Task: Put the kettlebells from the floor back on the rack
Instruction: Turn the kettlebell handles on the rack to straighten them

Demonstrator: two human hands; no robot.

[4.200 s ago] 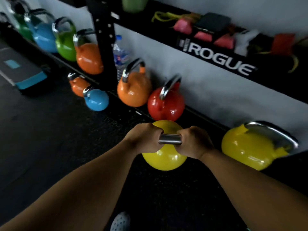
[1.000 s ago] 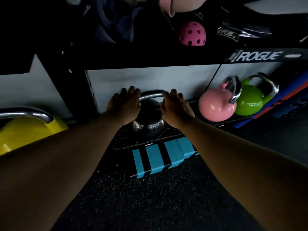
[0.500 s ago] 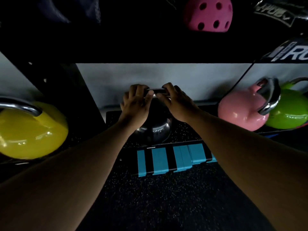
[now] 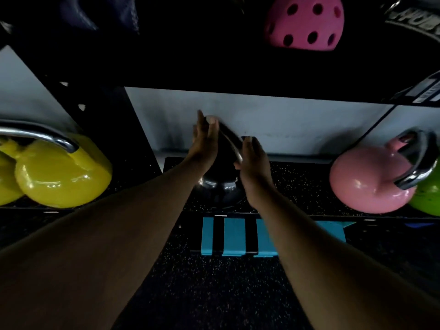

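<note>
A black kettlebell (image 4: 219,190) stands on the rack's bottom shelf (image 4: 297,186), between the rack's upright and the pink kettlebell. Its steel handle runs slantwise between my two hands. My left hand (image 4: 204,141) lies flat against the handle's left side with the fingers stretched out. My right hand (image 4: 253,160) rests against the right side, fingers loose and thumb near the handle. Neither hand is wrapped around it. A yellow kettlebell (image 4: 59,177) sits on the shelf to the left. A pink kettlebell (image 4: 369,182) and a green kettlebell (image 4: 426,200) sit to the right.
A black upright post (image 4: 133,129) stands just left of the black kettlebell. The dark upper shelf overhead holds a pink perforated ball (image 4: 304,22). A black and blue striped step (image 4: 238,236) lies on the speckled floor below the shelf edge.
Earlier both hands carried a yellow kettlebell; then they gripped the black kettlebell's handle on the shelf. Now the fingers have opened, and the handle has turned slantwise between flat hands.
</note>
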